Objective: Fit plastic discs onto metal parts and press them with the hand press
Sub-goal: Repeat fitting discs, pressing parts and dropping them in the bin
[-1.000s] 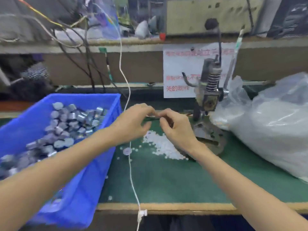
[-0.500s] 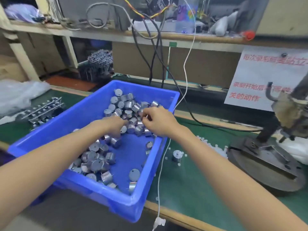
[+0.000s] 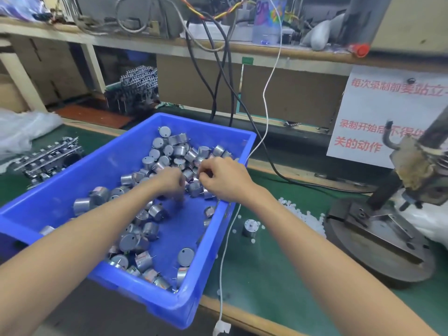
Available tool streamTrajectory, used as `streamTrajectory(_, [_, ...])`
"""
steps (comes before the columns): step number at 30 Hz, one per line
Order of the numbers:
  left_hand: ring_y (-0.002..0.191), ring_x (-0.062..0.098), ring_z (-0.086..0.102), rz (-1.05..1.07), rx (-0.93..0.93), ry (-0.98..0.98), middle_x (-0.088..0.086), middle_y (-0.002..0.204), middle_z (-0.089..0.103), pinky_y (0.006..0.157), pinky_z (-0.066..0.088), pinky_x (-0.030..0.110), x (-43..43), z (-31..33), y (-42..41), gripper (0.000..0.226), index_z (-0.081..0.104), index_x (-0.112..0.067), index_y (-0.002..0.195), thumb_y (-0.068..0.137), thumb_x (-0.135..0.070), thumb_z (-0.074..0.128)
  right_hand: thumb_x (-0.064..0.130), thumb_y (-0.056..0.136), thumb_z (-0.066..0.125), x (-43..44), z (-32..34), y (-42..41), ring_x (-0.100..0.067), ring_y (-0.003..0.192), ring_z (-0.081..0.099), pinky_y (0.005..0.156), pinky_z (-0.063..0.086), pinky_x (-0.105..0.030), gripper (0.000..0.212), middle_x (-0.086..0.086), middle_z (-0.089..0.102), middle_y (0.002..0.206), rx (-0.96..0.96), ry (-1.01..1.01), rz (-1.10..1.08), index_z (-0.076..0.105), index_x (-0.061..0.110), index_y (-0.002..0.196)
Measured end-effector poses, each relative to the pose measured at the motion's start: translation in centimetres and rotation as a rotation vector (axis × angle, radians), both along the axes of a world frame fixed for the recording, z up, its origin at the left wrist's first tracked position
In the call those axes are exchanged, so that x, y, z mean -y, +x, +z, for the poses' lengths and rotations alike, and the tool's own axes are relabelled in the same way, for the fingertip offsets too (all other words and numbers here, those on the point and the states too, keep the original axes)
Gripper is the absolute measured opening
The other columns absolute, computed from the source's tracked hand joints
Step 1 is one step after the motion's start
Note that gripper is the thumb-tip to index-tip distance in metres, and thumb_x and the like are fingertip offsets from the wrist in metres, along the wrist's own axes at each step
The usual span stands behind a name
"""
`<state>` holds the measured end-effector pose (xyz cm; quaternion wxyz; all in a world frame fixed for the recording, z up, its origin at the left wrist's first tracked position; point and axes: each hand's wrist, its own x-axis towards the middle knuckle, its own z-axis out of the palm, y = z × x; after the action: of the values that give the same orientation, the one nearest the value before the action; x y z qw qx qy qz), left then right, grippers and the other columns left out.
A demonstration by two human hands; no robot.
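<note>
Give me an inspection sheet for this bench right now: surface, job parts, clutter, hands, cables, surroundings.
Surface: green mat, a few white bits scattered on it.
Job's things: blue bin holding metal parts; one metal part standing on the mat; pile of plastic discs beside the hand press.
Clutter: plastic bag and metal racks at far left.
Hands: left hand and right hand in the bin among the parts, fingers curled; grip unclear.
Cables: white cable runs down past the bin; black cables hang behind it.
Surroundings: shelf; paper sign, red writing.
</note>
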<state>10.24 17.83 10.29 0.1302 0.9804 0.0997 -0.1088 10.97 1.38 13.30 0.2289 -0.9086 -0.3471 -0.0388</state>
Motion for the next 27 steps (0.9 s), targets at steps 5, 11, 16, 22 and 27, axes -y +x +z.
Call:
streamTrajectory(5, [0.047, 0.011, 0.051, 0.254, 0.347, -0.819, -0.004, 0.048, 0.056, 0.050, 0.043, 0.020, 3.4, 6.0, -1.1, 0.010, 0.060, -0.012, 0.075, 0.079, -0.013, 0.069, 0.032, 0.085, 0.062, 0.6, 0.6, -0.1, -0.020, 0.079, 0.053, 0.064, 0.040, -0.034, 0.041, 0.006, 0.060, 0.092, -0.104, 0.136, 0.105, 0.039, 0.019, 0.116])
streamTrajectory(11, [0.069, 0.015, 0.058, 0.137, 0.455, -0.750, 0.005, 0.076, 0.064, 0.061, 0.044, 0.024, 10.5, 8.1, -2.6, 0.018, 0.064, -0.013, 0.083, 0.072, -0.023, 0.074, 0.011, 0.086, 0.063, 6.1, 0.6, -1.1, 0.004, 0.053, 0.052, 0.053, 0.036, -0.009, 0.028, 0.022, 0.054, 0.062, -0.096, 0.576, 0.049, 0.044, 0.012, 0.107])
streamTrajectory(16, [0.080, 0.019, 0.065, -0.069, 0.274, -0.734, 0.009, 0.086, 0.068, 0.071, 0.052, 0.025, 18.1, 7.5, -1.7, 0.021, 0.066, -0.010, 0.090, 0.086, -0.029, 0.060, 0.019, 0.091, 0.056, 14.0, -1.8, -1.6, -0.027, 0.072, 0.062, 0.065, 0.050, -0.041, 0.014, -0.005, 0.068, 0.080, -0.115, 0.651, -0.217, 0.053, 0.016, 0.104])
streamTrajectory(22, [0.101, 0.033, 0.058, -0.095, 0.080, -0.078, 0.014, 0.110, 0.060, 0.084, 0.048, 0.035, 21.0, 0.3, -1.0, 0.023, 0.062, -0.006, 0.105, 0.086, -0.007, 0.050, 0.032, 0.089, 0.064, 21.6, -8.5, -4.6, -0.017, 0.076, 0.057, 0.076, 0.048, -0.029, 0.019, 0.002, 0.062, 0.109, -0.330, 0.637, -0.436, 0.058, 0.028, 0.106])
streamTrajectory(27, [0.113, 0.031, 0.051, -0.107, 0.004, 0.137, 0.014, 0.119, 0.056, 0.088, 0.042, 0.037, 21.0, -3.6, -1.3, 0.028, 0.055, -0.009, 0.114, 0.086, -0.008, 0.051, 0.021, 0.089, 0.065, 22.4, -11.4, -6.6, -0.016, 0.064, 0.057, 0.063, 0.048, -0.028, 0.023, -0.002, 0.062, 0.082, -0.497, 0.667, -0.404, 0.062, 0.018, 0.111])
